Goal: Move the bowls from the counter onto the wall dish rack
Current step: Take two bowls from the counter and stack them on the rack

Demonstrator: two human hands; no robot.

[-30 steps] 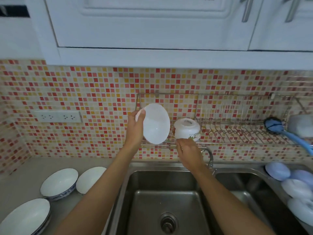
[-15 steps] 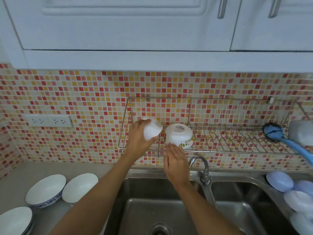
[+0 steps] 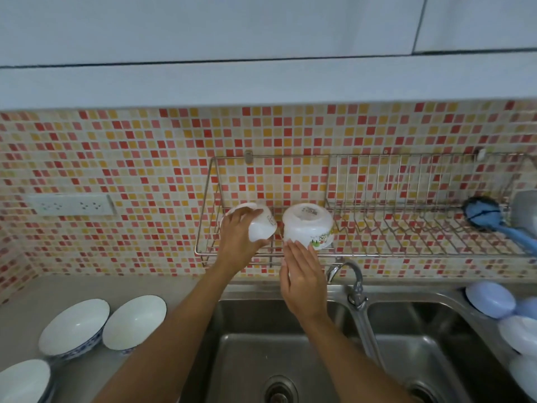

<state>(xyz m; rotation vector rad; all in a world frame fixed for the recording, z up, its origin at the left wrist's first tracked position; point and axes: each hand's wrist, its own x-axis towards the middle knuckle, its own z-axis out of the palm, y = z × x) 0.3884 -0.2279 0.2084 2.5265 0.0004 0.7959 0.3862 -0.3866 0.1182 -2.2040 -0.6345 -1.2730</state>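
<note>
A: Where's your left hand (image 3: 236, 241) rn?

B: At the left end of the wall dish rack (image 3: 377, 253), fingers curled round a small white bowl (image 3: 263, 226), tipped on its side w/ the base toward the right. There's a small printed mark near its base, too blurred to read.

A: And your right hand (image 3: 303, 279)?

B: Fingers straight & together, holding nothing; tips touch the lower rim of the second white bowl (image 3: 308, 226). That one sits upside down on the rack wires, just beside the bowl you're holding. It has a sticker on its base and a green/red picture w/ letters near the rim. Can't make out the text on either.

A: Bowls left on the desk (image 3: 32, 301)?

B: Three in view at bottom left, upright: two blue-patterned bowls (image 3: 75, 327) and (image 3: 23, 379), plus a plain-looking one (image 3: 135, 321) beside the sink (image 3: 261, 344).

A: Anything else?

B: Blue brush (image 3: 482, 215) at the rack's right end, pale blue and white lids (image 3: 489, 298) stacked by the right basin, tap (image 3: 353, 280) under the rack, a socket strip (image 3: 71, 204) on the mosaic tiles.
</note>
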